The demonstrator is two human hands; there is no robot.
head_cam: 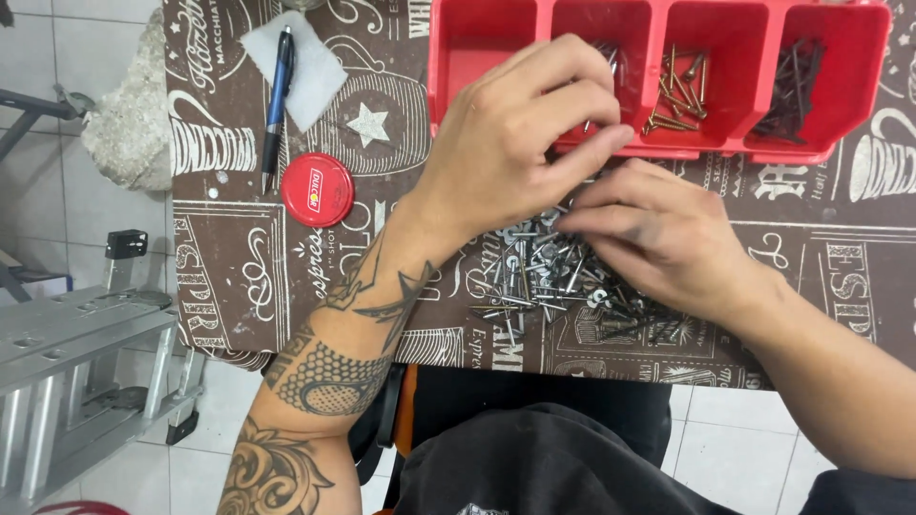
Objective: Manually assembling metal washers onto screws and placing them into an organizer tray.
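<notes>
**Both hands over a screw pile**

Left hand [520, 133] curled over the near rim of the red compartment tray [477, 38], grip contents hidden. Right hand [658, 234] flat on the heap of silvery screws [539, 281] (fingertips pinched narrow, hold unclear). Lying nearby on the brown patterned tablecloth [239, 277]: red round lid [318, 190], blue pen [278, 91].

One view only: your head camera, looking almost straight down from above your lap. It sits close, so the tabletop [239, 277] fills most of the width. The far edge of the red tray [658, 143] is cut off at the top. Tiled floor [725, 429] and a metal ladder [76, 353] show along the left and bottom.
</notes>
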